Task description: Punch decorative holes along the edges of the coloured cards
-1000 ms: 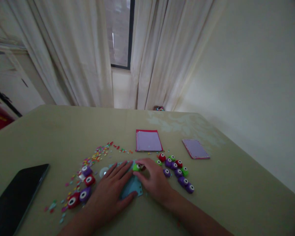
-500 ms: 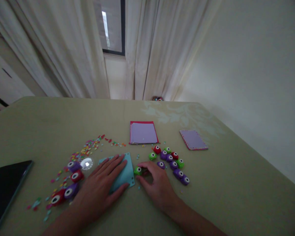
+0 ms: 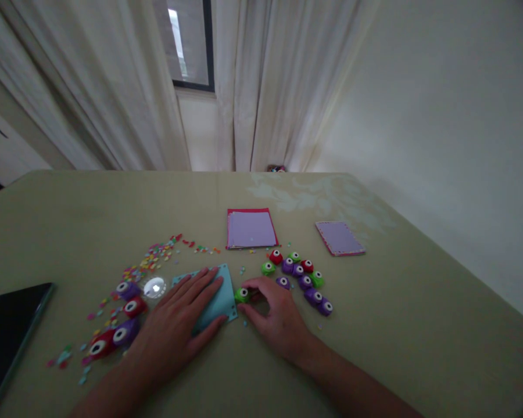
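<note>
My left hand [image 3: 187,313] lies flat with fingers spread on a light-blue sheet of paper [image 3: 221,302], pressing it to the table. Small holes run along the sheet's right edge and bottom corner. Thumb and fingers of my right hand [image 3: 276,316] pinch a green craft punch [image 3: 243,295] with an eye-like top, set against that right edge. Whether paper sits inside its slot is hidden. Just beyond my right hand stands a cluster of green, red and purple craft punches [image 3: 305,281]. Left of my left hand are larger red and purple punches [image 3: 126,333].
Bright paper cutouts [image 3: 154,255] are scattered at the left, near a clear round dish [image 3: 154,287]. A tablet [image 3: 13,337] lies at the left edge. Further back rest a stack of lilac and red paper [image 3: 251,229] and another lilac card stack [image 3: 340,238].
The camera view has shifted slightly, so everything sits a little higher and further left. Both hands, the sheet and the green punch keep nearly the same places relative to each other.
</note>
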The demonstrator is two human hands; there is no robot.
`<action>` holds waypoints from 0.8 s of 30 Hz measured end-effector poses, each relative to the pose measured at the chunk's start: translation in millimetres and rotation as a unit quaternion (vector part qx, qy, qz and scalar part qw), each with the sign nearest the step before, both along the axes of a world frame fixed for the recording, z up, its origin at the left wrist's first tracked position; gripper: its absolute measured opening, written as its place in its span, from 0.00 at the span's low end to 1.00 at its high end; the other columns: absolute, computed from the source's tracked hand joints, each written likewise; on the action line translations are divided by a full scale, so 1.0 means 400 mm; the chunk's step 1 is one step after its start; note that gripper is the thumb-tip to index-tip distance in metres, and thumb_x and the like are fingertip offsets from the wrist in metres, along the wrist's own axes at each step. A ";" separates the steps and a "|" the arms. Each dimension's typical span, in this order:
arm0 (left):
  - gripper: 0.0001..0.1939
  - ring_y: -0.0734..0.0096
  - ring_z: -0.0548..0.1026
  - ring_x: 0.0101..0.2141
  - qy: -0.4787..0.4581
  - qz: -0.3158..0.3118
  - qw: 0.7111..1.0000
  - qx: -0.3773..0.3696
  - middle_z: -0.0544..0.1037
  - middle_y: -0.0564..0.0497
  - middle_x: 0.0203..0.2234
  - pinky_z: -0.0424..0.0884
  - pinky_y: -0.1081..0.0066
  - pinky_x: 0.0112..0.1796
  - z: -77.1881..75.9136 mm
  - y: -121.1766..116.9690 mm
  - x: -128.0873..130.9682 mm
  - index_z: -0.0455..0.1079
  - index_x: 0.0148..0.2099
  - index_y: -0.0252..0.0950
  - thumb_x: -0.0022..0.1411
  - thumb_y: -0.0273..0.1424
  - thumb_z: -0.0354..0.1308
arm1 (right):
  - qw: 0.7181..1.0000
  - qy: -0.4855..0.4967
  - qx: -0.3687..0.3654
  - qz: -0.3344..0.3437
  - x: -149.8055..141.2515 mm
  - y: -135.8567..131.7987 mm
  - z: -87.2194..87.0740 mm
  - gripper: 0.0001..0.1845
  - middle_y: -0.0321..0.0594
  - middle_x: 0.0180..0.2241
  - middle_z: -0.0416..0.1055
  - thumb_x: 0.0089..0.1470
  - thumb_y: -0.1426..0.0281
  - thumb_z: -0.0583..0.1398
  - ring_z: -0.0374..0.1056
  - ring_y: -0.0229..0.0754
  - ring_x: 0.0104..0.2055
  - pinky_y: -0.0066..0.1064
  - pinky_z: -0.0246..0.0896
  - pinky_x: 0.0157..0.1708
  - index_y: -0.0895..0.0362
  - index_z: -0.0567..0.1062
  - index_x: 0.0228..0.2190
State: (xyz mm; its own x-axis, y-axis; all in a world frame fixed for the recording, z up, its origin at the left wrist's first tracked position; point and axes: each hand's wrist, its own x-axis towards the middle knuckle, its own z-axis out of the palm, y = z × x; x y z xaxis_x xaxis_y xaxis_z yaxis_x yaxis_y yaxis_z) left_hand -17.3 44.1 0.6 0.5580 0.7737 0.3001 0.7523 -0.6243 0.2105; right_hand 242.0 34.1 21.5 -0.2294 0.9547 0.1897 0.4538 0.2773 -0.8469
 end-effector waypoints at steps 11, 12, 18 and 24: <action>0.36 0.49 0.69 0.68 0.005 -0.003 1.000 -0.003 0.64 0.48 0.74 0.68 0.47 0.66 0.001 -0.002 0.001 0.57 0.78 0.45 0.75 0.50 0.57 | 0.999 -0.006 0.021 0.035 0.005 0.000 0.003 0.14 0.42 0.47 0.82 0.61 0.73 0.70 0.78 0.47 0.48 0.36 0.72 0.52 0.53 0.80 0.48; 0.36 0.49 0.69 0.68 0.007 -0.004 1.000 -0.004 0.64 0.48 0.74 0.68 0.47 0.66 0.001 -0.001 0.001 0.57 0.78 0.45 0.75 0.50 0.57 | 0.999 -0.008 0.028 0.042 0.007 0.000 0.003 0.15 0.43 0.47 0.82 0.61 0.74 0.70 0.78 0.47 0.49 0.36 0.71 0.53 0.53 0.80 0.49; 0.37 0.48 0.69 0.69 0.005 0.003 1.000 -0.007 0.64 0.48 0.74 0.67 0.47 0.67 0.000 -0.002 0.000 0.55 0.79 0.46 0.75 0.50 0.57 | 0.997 -0.026 0.050 0.051 0.011 0.001 -0.001 0.16 0.43 0.48 0.82 0.62 0.76 0.66 0.77 0.47 0.52 0.40 0.69 0.56 0.52 0.80 0.50; 0.39 0.48 0.68 0.69 0.011 0.001 1.000 -0.001 0.62 0.47 0.75 0.66 0.47 0.67 0.002 -0.005 0.000 0.52 0.80 0.46 0.75 0.50 0.57 | 0.996 -0.021 0.044 0.070 0.009 0.002 0.004 0.15 0.44 0.49 0.82 0.63 0.75 0.65 0.77 0.47 0.52 0.39 0.70 0.57 0.52 0.80 0.51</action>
State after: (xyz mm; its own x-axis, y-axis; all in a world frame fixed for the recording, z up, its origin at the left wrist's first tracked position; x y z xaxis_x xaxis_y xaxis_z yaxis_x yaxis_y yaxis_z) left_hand -17.3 42.2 1.4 0.5624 0.7760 0.2856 0.7587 -0.6216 0.1949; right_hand 245.7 34.7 23.1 -0.3691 0.8927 0.2584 0.4405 0.4129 -0.7971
